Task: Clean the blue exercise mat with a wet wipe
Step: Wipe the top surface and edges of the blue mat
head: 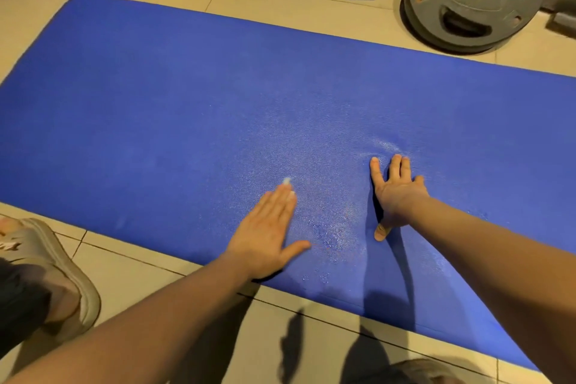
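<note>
The blue mat [218,97] lay on the tiled floor [124,262], its long axis running left to right in front of the person. Both hands were flat near its near edge. The left hand [268,234] pressed down with fingers together; a small pale scrap at its fingertips was probably the wet wipe [287,180], though blur made that uncertain. The right hand [396,196] was splayed, holding nothing. Dry mat stretched leftward, nearer the left hand.
</note>
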Motion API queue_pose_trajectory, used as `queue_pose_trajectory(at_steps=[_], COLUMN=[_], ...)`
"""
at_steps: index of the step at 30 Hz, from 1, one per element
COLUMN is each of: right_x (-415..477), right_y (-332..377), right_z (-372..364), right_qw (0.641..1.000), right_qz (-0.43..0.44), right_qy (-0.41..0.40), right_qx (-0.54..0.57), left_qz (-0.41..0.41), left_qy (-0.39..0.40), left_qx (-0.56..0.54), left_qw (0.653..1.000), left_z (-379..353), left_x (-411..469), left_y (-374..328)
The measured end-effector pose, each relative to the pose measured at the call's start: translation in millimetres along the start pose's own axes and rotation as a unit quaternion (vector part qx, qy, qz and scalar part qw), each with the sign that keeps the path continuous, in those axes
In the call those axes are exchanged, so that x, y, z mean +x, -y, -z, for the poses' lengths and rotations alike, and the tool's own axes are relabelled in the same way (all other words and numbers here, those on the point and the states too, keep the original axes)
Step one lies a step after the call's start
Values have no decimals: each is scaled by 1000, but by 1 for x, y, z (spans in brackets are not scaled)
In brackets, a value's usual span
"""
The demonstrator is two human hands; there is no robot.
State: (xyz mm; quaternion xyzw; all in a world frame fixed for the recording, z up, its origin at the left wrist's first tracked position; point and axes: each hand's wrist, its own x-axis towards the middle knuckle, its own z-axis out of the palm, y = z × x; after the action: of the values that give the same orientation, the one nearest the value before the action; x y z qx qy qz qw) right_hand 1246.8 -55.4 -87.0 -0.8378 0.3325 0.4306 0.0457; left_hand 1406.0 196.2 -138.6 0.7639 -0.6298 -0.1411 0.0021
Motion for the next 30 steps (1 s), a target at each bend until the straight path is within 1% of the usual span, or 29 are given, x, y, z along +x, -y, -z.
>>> queue_pose_trajectory(at_steps=[3, 5, 6, 8, 10, 12, 14, 15, 17, 19, 22, 24, 26, 28, 30], right_x=[-1, -1, -1, 0, 1, 1, 2, 2, 2, 1, -1, -3, -3, -1, -1], right_y=[2, 3, 4, 4, 5, 5, 5, 4, 2, 2, 3, 3, 5, 6, 7], right_z=[1, 1, 1, 1, 1, 0, 0, -1, 0, 2, 4, 5, 5, 6, 6], right_qw=[1000, 1000, 1000, 1000, 1000, 1000, 1000, 1000, 1000, 1000, 1000, 1000, 1000, 1000, 1000], right_qz=[-3, -8, -9, -9, -10, -12, -13, -12, -9, -6, -2, -4, -7, -9, -10], right_qy=[2, 2, 2, 1, 0, 1, 1, 1, 3, 8, 6, 6, 7, 10, 11], right_qx=[2, 1, 0, -3, -5, -4, -2, -1, 1, 2, 5, 12, 14, 17, 20], left_qz=[111, 150, 154, 124, 72, 19, -33, -56, -87, -79, -4, 48, 75, 71, 50], left_qy=[-11, -12, -11, -12, -12, 10, 57, 68, 54, 17, -27, -23, -17, -6, 20], left_qx=[-13, -40, -60, -92, -111, -112, -80, -54, -7, 5, -9, -3, -13, -41, -65], left_qw=[994, 988, 986, 988, 991, 994, 995, 995, 995, 997, 1000, 999, 997, 997, 996], left_z=[1, -1, -3, -6, -12, -17, -18, -16, -10, -6, -1, 3, 5, 2, -6], left_x=[-22, -22, -19, -11, -2, 6, 10, 9, 2, -12, -36, -51, -62, -64, -58], left_y=[14, 0, -11, -36, -62, -88, -103, -103, -89, -61, -16, 3, 6, -6, -28])
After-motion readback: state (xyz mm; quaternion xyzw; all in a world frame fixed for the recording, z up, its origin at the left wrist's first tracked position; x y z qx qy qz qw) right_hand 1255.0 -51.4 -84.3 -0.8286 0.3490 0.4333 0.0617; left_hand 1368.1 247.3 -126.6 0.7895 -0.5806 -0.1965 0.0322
